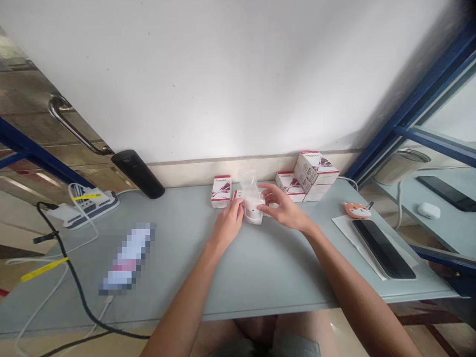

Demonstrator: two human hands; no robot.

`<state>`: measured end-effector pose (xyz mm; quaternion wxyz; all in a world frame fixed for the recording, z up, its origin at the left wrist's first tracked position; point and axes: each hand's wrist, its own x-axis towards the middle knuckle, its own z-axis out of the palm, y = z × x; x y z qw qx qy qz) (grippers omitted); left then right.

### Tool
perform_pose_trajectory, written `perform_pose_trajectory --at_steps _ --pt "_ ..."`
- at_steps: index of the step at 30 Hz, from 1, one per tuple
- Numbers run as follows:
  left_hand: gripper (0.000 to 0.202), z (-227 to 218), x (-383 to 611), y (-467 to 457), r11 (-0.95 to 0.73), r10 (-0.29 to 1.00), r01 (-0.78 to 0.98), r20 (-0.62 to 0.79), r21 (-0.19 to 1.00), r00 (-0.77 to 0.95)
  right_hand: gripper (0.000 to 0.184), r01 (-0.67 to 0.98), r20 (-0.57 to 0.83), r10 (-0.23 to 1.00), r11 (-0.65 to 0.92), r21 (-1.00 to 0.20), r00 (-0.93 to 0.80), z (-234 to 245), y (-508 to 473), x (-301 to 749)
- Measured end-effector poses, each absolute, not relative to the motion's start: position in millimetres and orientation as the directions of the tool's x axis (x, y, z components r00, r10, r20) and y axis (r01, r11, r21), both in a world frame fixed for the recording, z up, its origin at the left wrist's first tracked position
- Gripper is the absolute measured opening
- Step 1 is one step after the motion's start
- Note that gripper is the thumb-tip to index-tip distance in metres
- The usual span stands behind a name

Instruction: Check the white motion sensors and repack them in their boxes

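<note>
Between my hands is a white rounded object (253,213) inside a clear plastic bag (248,179), whose loose end stands up at the top; its exact kind does not show. My left hand (229,219) pinches the bag at its left side. My right hand (283,207) holds it from the right, thumb near the front and fingers behind. A small white and red box (221,191) stands just left of the bag. Another such box (237,194) is partly hidden behind my left hand and the bag.
Several white and red boxes (316,171) are stacked right of my hands. A dark phone (383,248) lies on white paper at the right, below an orange animal-faced item (357,210). At left are a blurred phone (128,258), a black cylinder (138,173), a power strip (91,208) and cables.
</note>
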<state>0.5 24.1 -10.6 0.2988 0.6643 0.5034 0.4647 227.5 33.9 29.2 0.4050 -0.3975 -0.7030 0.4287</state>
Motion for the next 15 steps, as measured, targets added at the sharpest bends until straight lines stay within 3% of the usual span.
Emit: perform_pose_trajectory --at_steps 4,7,15 --pt "0.013 -8 -4 23 -0.348 0.938 0.432 0.314 0.832 0.150 0.060 0.254 0.225 0.902 0.330 -0.909 -0.368 30 36 235" --pt "0.027 -4 -4 19 -0.384 0.922 0.405 0.324 0.830 0.211 0.062 0.294 0.213 0.896 0.340 -0.893 -0.390 31 37 240" --pt "0.058 -7 16 13 -0.328 0.937 0.174 0.297 0.928 0.183 0.070 0.207 0.196 0.877 0.310 -0.928 -0.438 34 39 249"
